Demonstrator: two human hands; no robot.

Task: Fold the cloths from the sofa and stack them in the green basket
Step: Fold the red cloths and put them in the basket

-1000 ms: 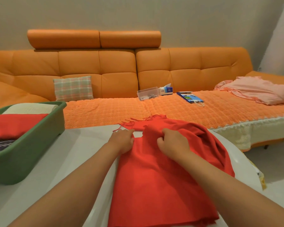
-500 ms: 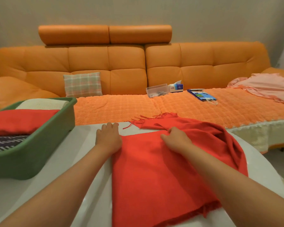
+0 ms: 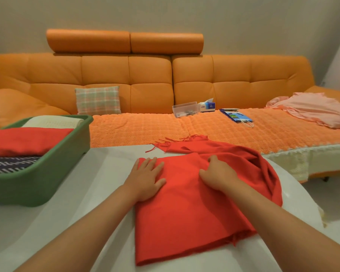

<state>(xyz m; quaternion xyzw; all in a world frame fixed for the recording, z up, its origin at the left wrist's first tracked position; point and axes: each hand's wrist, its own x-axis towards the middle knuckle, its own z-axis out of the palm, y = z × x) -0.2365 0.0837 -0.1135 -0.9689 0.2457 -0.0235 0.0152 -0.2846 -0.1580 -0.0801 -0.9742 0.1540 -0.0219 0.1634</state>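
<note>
The red cloth (image 3: 185, 213) lies lengthwise from the surface's (image 3: 110, 167) near edge toward its far edge, the left hand (image 3: 145, 179) pressing its far-left corner with flat fingers, the right hand (image 3: 218, 173) clenching its fingers on the fold just beside the rumpled slack spilling rightward.

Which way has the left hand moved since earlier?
Yes: the left hand came slightly back from the white table's far edge, now flat on the red cloth.

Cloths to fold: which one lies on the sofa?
The pink cloth, crumpled at the sofa's right end; the others sit in the green basket or on the white table.
</note>
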